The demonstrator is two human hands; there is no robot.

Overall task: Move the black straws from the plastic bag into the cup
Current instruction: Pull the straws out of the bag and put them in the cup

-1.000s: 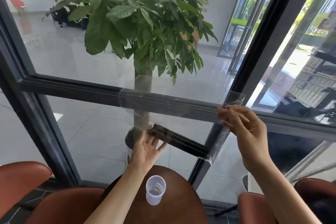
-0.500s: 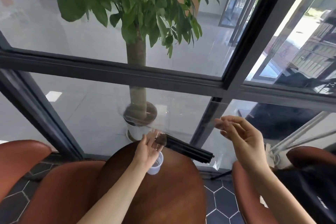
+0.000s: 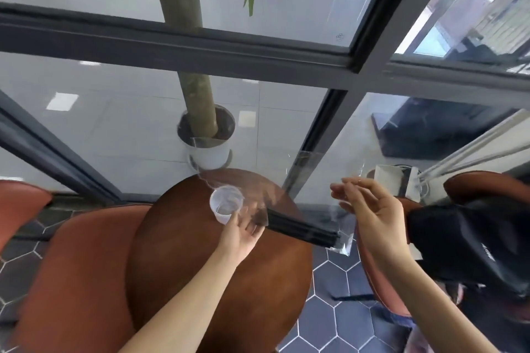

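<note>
Above the round tabletop (image 3: 183, 252), the left hand (image 3: 242, 233) cups the near end of the black straws (image 3: 301, 231), its grip loose; the right hand (image 3: 372, 210) pinches the plastic bag (image 3: 341, 241) at three o'clock. The straws lie inside the bag (motion blurs it). Next: tip them toward the cup (image 3: 226, 203), at ten o'clock of the left hand.

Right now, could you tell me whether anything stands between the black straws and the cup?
Yes: the plastic bag still wraps the black straws, and the left hand lies between their near end and the cup on the table.
</note>
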